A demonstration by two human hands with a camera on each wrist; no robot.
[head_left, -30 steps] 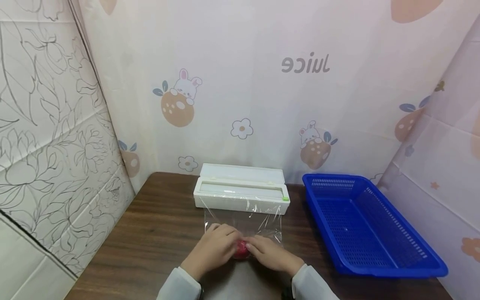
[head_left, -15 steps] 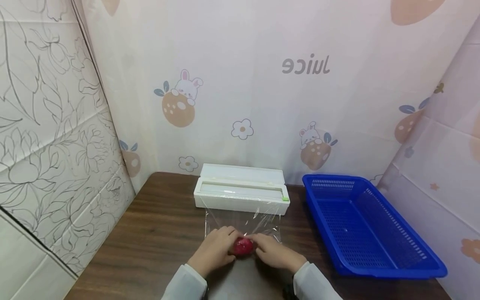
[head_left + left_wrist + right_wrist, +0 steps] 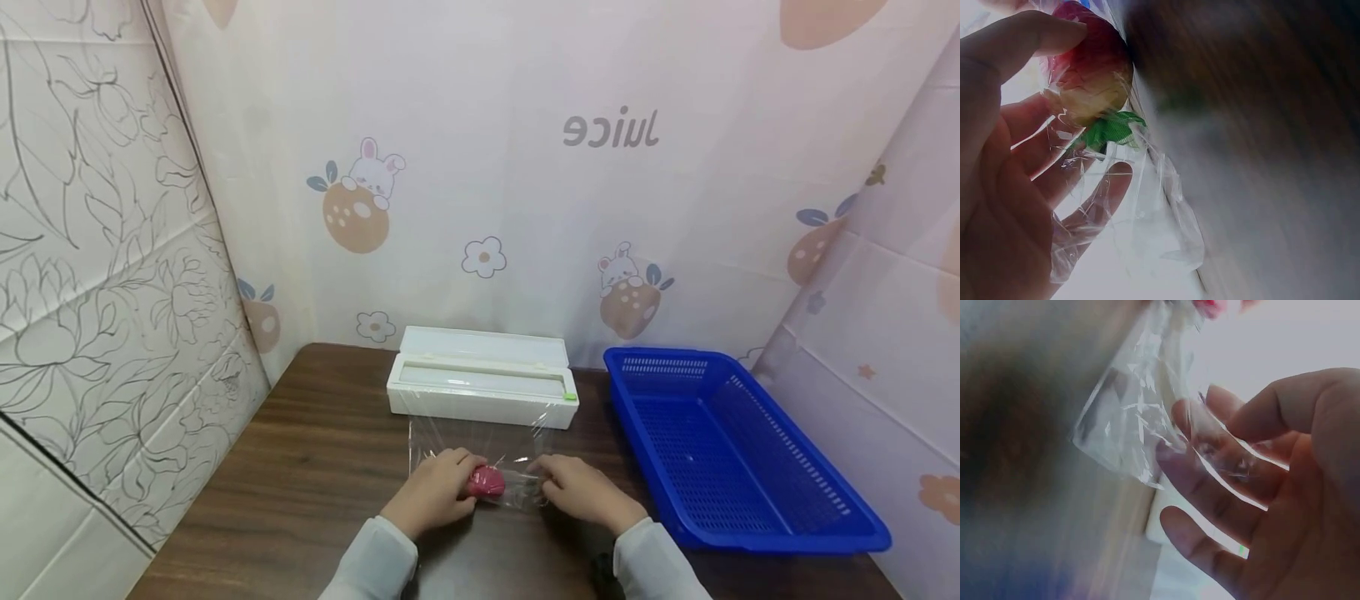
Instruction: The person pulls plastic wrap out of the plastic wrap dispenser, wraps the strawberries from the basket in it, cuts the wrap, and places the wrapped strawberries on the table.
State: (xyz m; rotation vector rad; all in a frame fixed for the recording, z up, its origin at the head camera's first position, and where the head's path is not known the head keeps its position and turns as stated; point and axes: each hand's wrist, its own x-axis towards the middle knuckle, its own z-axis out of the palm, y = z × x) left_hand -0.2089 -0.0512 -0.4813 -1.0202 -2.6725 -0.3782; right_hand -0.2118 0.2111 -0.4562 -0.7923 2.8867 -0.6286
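While L grip (image 3: 433,492) pinches fruit (image 3: 487,481), R (image 3: 587,492) touches film (image 3: 1138,425).

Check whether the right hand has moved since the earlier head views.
Yes: in the head view, the right hand has shifted right, closer to the blue basket.
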